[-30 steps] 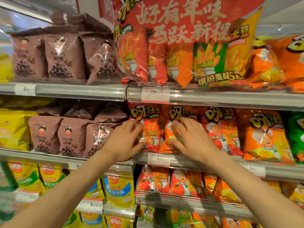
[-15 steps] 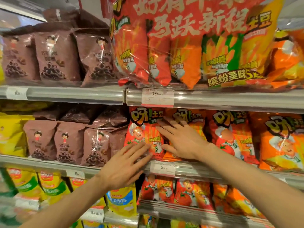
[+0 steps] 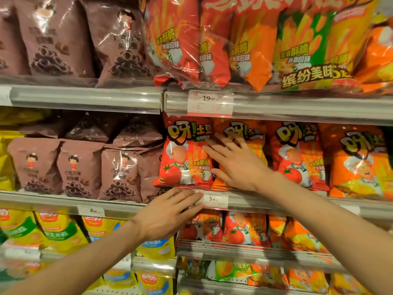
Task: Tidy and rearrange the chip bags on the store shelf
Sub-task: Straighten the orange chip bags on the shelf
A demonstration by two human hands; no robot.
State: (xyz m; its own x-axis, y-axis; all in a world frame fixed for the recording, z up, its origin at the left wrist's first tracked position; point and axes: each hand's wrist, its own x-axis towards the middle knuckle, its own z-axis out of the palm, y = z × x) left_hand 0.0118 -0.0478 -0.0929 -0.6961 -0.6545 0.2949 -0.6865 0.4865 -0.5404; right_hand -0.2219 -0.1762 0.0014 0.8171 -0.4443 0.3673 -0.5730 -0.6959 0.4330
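Right hand [image 3: 238, 165] flat and open on upright orange bag [image 3: 244, 133] beside red bag [image 3: 185, 158], gripping nothing; left hand [image 3: 168, 213] open, empty, just below at shelf edge [image 3: 276, 204].

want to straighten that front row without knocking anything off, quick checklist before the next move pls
1. Right hand flat on the orange chip bag: ok.
2. Left hand free: ok, open, in front of the shelf rail, holding nothing.
3. Red tomato bag upright: ok, its bottom edge at the rail.
4. Price tag readable: not ok, left fingertips partly cover it.
5. Bags behind the front row: cannot tell, hidden.
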